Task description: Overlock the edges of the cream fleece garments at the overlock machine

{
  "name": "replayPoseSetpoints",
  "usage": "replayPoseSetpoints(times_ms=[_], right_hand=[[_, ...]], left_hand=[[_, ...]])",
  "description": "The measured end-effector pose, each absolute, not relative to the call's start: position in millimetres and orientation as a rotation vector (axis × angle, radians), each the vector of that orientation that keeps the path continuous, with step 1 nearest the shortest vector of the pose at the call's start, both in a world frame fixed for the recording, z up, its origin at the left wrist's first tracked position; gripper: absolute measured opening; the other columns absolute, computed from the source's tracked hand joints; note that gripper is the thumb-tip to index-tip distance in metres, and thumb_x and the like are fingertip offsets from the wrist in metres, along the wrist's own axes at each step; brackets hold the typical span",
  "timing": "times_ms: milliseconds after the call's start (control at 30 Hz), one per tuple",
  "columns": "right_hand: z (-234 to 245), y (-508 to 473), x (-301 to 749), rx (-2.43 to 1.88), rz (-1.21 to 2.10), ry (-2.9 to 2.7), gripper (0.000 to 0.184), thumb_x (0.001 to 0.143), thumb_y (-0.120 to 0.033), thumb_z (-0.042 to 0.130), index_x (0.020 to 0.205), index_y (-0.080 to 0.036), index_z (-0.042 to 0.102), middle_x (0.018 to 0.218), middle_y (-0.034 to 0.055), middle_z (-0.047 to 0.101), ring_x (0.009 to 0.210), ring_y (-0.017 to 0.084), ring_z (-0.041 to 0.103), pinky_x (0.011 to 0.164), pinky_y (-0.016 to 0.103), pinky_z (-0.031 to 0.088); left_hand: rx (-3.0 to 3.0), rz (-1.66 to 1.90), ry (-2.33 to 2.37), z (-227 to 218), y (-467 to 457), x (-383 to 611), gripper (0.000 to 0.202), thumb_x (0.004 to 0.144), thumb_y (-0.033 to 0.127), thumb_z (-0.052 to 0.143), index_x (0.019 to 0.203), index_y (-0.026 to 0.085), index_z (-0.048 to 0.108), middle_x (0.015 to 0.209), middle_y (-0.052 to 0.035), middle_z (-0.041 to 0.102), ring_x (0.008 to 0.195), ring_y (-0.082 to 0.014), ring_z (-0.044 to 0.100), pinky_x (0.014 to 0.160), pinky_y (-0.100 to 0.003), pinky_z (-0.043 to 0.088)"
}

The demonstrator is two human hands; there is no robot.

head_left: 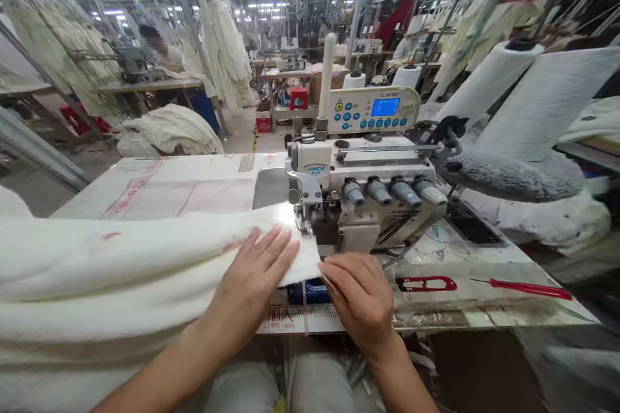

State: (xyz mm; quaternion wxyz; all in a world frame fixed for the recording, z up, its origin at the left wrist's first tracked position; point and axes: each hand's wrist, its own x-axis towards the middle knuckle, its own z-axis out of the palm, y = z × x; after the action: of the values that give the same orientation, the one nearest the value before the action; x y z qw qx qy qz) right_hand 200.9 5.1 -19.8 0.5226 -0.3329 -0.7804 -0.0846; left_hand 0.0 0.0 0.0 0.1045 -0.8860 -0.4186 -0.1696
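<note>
A long piece of white fabric (145,264) spreads over the left of the table, and its right end lies at the needle area of an overlock sewing machine (310,181). My left hand (261,264) lies flat on the fabric, fingers stretched toward the presser foot (304,219). At the fabric's right edge, my right hand (361,293) is closed, thumb and forefinger pinching the near corner. The fabric's far edge runs under the machine's head, where the needle itself is hard to make out.
Red thread snips (429,283) and a red-handled screwdriver (530,288) lie on the table's right side. Large white thread cones (537,110) stand behind it. A fabric pile (169,132) sits beyond the table at left. A person (162,51) works farther back.
</note>
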Motion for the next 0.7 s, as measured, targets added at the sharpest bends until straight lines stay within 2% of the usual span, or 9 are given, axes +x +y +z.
replayPoseSetpoints(times_ms=[133, 300, 467, 600, 700], right_hand=[[-18.4, 15.3, 199.6, -0.852, -0.224, -1.894, 0.017, 0.084, -0.005, 0.054, 0.094, -0.015, 0.064, 0.086, 0.0078, 0.068, 0.080, 0.017, 0.055, 0.071, 0.031, 0.043], [-20.3, 29.9, 197.0, -0.947, -0.322, -1.935, 0.013, 0.085, -0.009, 0.056, 0.094, -0.015, 0.064, 0.088, 0.0063, 0.068, 0.081, 0.017, 0.055, 0.074, 0.031, 0.041], [-19.9, 23.2, 190.8, -1.079, -0.330, -1.828, 0.014, 0.085, -0.010, 0.056, 0.095, -0.015, 0.064, 0.091, 0.0068, 0.067, 0.082, 0.017, 0.055, 0.073, 0.032, 0.040], [-23.4, 0.8, 189.2, -1.040, -0.282, -1.782, 0.022, 0.083, -0.004, 0.057, 0.102, -0.015, 0.061, 0.093, 0.0090, 0.065, 0.085, 0.018, 0.057, 0.074, 0.032, 0.042], [-25.7, -11.6, 186.5, -0.999, -0.243, -1.821, 0.024, 0.082, -0.003, 0.057, 0.102, -0.015, 0.060, 0.093, 0.0099, 0.064, 0.085, 0.019, 0.056, 0.073, 0.032, 0.043]], left_hand=[[-2.662, -0.464, -1.309, 8.3, 13.5, -5.8, 0.063, 0.076, -0.008, 0.027, 0.133, 0.015, 0.041, 0.141, -0.0106, 0.042, 0.132, -0.0233, 0.037, 0.107, -0.050, 0.034], [-2.728, -0.388, -1.357, 15.5, 33.3, -10.2, 0.059, 0.081, -0.005, 0.029, 0.135, 0.014, 0.038, 0.144, -0.0114, 0.038, 0.136, -0.0242, 0.029, 0.108, -0.048, 0.032], [-2.719, -0.254, -1.477, 28.9, 51.8, -2.9, 0.053, 0.083, 0.000, 0.035, 0.133, 0.014, 0.042, 0.144, -0.0148, 0.038, 0.135, -0.0264, 0.031, 0.108, -0.047, 0.032], [-2.629, -0.034, -1.651, 43.3, 73.9, 6.7, 0.047, 0.086, 0.004, 0.038, 0.128, 0.019, 0.050, 0.147, -0.0159, 0.031, 0.135, -0.0313, 0.030, 0.102, -0.051, 0.036], [-2.570, -0.014, -1.780, 48.0, 91.3, 4.5, 0.045, 0.091, 0.012, 0.034, 0.132, 0.024, 0.047, 0.148, -0.0139, 0.030, 0.136, -0.0307, 0.027, 0.102, -0.050, 0.036]])
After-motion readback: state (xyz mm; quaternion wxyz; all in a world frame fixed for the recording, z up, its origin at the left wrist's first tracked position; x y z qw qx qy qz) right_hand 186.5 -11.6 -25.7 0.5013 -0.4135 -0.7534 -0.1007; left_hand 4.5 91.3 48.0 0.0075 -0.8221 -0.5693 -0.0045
